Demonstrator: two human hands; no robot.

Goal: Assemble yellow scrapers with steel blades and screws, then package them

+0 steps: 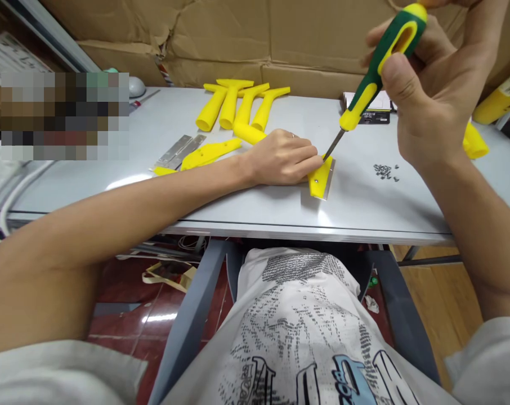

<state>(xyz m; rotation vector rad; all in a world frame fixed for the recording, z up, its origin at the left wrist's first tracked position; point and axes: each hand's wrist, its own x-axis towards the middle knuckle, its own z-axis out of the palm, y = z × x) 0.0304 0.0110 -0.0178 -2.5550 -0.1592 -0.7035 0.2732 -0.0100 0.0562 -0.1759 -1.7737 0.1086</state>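
Observation:
My left hand (282,157) rests on the table, its fingers closed over a yellow scraper (317,183). The scraper's head sticks out past my fingers, with a thin metal blade (330,179) along its right edge and a small screw showing in the plastic. My right hand (432,95) grips a green and yellow screwdriver (375,73) by its handle, thumb along the side. The screwdriver slants down to the left and its tip meets the scraper head beside my left fingers. Right of the scraper lies a small pile of screws (384,171).
Several yellow scraper handles (227,107) lie at the back. Metal blades (179,151) and yellow head pieces (210,153) are left of my left hand. A black and white packet (371,107) sits behind the screwdriver. Cardboard (221,34) walls off the table's rear.

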